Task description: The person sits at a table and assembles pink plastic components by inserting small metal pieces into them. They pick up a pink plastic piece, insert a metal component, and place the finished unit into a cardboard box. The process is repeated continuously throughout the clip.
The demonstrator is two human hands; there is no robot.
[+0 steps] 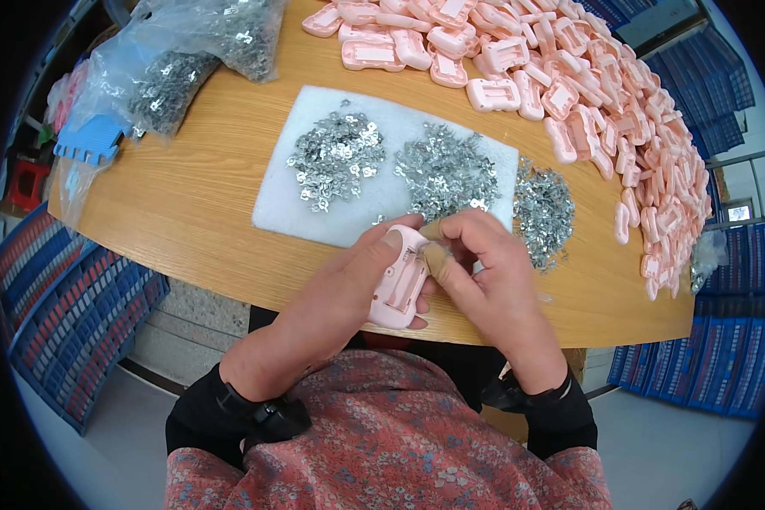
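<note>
My left hand [336, 285] is wrapped round a pale pink plastic battery-compartment housing [398, 287], held tilted above the table's front edge with its recessed slot facing up. Tan covers wrap the thumb and forefinger of my right hand [497, 276]. Those fingertips are pinched together at the housing's upper right end; what they hold there, if anything, is hidden. Just beyond my hands lies a white foam sheet [276, 200] bearing two heaps of small silvery metal clips, a left heap [336, 157] and a right heap [446, 170].
Another heap of metal pieces [544, 212] lies on the wooden table [195, 183] beside the foam. Many pink housings [569, 93] are piled along the far right. Clear bags of metal pieces [174, 85] and a blue foam piece [89, 138] sit far left. Blue racks [76, 314] stand around.
</note>
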